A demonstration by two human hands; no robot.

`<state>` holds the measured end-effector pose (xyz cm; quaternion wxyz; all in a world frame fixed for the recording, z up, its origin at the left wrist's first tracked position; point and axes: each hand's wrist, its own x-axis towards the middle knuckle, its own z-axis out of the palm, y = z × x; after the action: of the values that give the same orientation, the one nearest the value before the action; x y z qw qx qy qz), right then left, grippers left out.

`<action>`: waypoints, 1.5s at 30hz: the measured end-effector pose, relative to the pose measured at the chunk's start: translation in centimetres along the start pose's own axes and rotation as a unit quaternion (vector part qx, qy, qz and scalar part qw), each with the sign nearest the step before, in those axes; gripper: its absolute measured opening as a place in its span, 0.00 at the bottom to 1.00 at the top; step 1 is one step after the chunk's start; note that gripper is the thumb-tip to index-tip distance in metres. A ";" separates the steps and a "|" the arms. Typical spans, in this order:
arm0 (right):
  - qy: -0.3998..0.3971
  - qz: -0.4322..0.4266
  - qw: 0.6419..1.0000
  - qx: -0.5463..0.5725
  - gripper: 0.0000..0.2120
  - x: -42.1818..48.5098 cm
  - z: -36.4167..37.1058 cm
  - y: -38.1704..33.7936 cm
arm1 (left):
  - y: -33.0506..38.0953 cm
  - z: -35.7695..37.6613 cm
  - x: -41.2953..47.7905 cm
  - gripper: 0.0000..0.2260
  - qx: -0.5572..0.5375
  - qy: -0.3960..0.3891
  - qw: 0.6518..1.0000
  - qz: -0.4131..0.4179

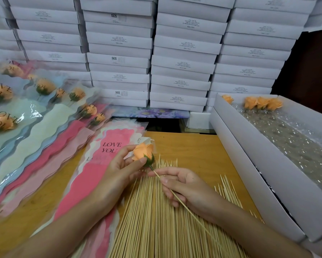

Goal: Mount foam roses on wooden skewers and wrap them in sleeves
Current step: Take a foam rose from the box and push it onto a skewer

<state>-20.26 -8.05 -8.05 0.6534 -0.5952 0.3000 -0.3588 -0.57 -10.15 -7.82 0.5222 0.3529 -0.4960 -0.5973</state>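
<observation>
**Head view.** The mounting step is in hand. Your left hand holds the foam rose above the bench. Its grip is closed round the orange petals with thumb and fingertips, and the green base points toward your other hand. Your right hand pinches one skewer near its upper end, and the point meets the green base. Whether it has entered the foam cannot be told.

The next move, by judgement, calls for a straight push along the stem line. Hold the rose firm so the point does not break out through the petals. After that comes the pink sleeve printed LOVE YOU, which lies beneath your left hand and wrist.

The rose looks soft and light, with layered, half-open petals that are likely to dent easily.

The skewer pile lies below your hands. Wrapped roses lie fanned at far left. Loose roses sit at the far end of the open box on the right.
</observation>
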 end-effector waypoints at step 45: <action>0.025 0.012 0.999 0.021 0.14 -0.1 0.2 -0.1 | 0.1 0.3 0.0 0.22 -0.017 -0.023 1.000 0.010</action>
<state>-20.16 -7.85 -7.93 0.6624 -0.5682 0.3158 -0.3723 -0.86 -10.06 -7.65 0.5225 0.3253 -0.5013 -0.6081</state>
